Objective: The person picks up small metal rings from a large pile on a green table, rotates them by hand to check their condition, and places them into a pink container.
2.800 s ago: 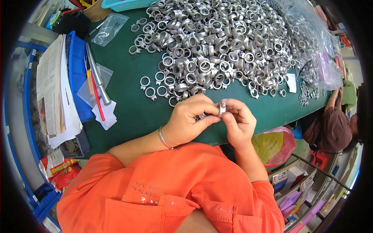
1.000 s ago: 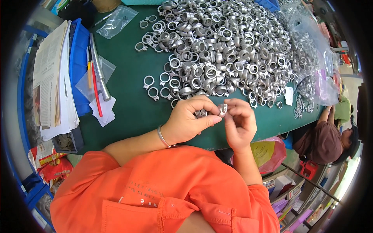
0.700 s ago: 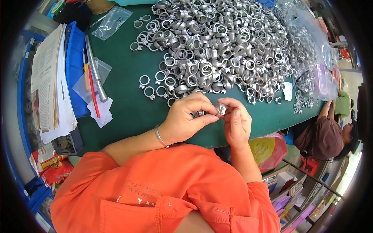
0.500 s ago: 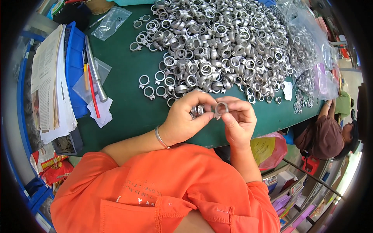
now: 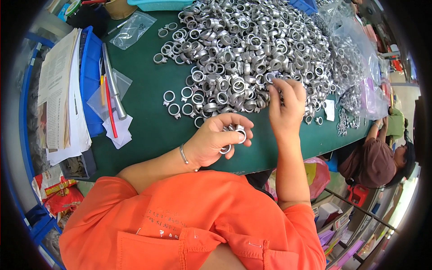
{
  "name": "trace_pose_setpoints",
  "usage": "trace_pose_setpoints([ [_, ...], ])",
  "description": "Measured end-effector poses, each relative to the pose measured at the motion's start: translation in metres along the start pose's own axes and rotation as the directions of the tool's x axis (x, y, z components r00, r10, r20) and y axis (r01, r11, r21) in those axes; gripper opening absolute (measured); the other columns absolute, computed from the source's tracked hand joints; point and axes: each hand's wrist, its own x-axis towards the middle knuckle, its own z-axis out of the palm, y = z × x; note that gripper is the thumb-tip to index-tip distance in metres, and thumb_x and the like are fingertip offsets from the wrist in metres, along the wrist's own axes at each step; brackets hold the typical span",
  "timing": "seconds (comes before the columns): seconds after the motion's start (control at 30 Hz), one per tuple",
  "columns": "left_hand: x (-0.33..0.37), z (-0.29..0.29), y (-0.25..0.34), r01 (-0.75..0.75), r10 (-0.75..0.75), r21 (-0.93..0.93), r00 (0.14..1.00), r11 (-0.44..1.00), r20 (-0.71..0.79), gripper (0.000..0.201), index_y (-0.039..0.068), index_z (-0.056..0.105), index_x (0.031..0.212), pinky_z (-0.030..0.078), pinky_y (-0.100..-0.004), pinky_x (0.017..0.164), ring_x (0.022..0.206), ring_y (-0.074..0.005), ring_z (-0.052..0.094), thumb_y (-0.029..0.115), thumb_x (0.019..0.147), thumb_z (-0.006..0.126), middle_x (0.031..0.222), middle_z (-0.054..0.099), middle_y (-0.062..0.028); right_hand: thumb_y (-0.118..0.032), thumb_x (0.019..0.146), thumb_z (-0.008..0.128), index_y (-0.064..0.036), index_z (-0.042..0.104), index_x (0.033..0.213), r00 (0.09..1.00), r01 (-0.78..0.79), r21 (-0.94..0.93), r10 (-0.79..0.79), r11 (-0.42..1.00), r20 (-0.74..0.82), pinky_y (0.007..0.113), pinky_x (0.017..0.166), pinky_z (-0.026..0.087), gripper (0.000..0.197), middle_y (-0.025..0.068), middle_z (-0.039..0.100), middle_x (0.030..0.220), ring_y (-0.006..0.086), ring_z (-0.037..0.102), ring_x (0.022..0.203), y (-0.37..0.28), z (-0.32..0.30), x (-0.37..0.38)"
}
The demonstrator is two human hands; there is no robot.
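A large heap of silver-grey metal rings (image 5: 243, 58), many with a small lug on the rim, covers the far middle of the green table (image 5: 148, 144). My left hand (image 5: 211, 139) is held over the near edge, fingers curled around a few metal rings (image 5: 241, 134). One of those rings is pinched near the thumb tip, and another hangs lower by the palm. My right hand (image 5: 289, 105) reaches to the heap's near side. Its thumb and forefinger close at the edge of a ring (image 5: 270, 77); its other fingers partly hide the rings beneath.
At left stand a blue bin (image 5: 91, 81), stacked papers (image 5: 58, 94), a metal rod (image 5: 114, 85) and a red pen (image 5: 110, 108). Plastic bags of rings (image 5: 348, 58) lie at right. A seated person (image 5: 373, 162) works beyond the right end.
My right hand has left the ring held beside my left hand and moved up and away to the heap. My left hand has turned, showing the rings in it.
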Motion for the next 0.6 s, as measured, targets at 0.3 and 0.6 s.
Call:
trace_pose_setpoints([
  [0.3, -0.002, -0.003, -0.001, -0.126, 0.133, 0.131, 0.990, 0.983, -0.045, 0.013, 0.001, 0.056, 0.091, 0.039, -0.0187, 0.039, 0.063, -0.0099, 0.054, 0.009, 0.082, 0.061, 0.077, 0.057, -0.0075, -0.001, 0.072, 0.065, -0.0012, 0.058, 0.080, 0.952, -0.274, 0.397, 0.188, 0.876, 0.241, 0.029, 0.062, 0.042, 0.010, 0.0079, 0.057, 0.077, 0.0214, 0.053, 0.068, -0.003, -0.011, -0.011],
  [0.6, -0.001, -0.003, -0.002, -0.211, 0.229, 0.270, 0.973, 0.940, -0.039, 0.012, -0.001, 0.059, 0.089, 0.039, -0.0184, 0.040, 0.058, -0.0077, 0.052, 0.009, 0.083, 0.060, 0.073, 0.058, -0.0063, 0.001, 0.068, 0.069, -0.0007, 0.061, 0.082, 0.964, -0.134, 0.628, -0.046, 0.767, 0.262, 0.028, 0.061, 0.047, 0.016, 0.0097, 0.061, 0.081, 0.0214, 0.057, 0.070, -0.031, -0.019, -0.042],
])
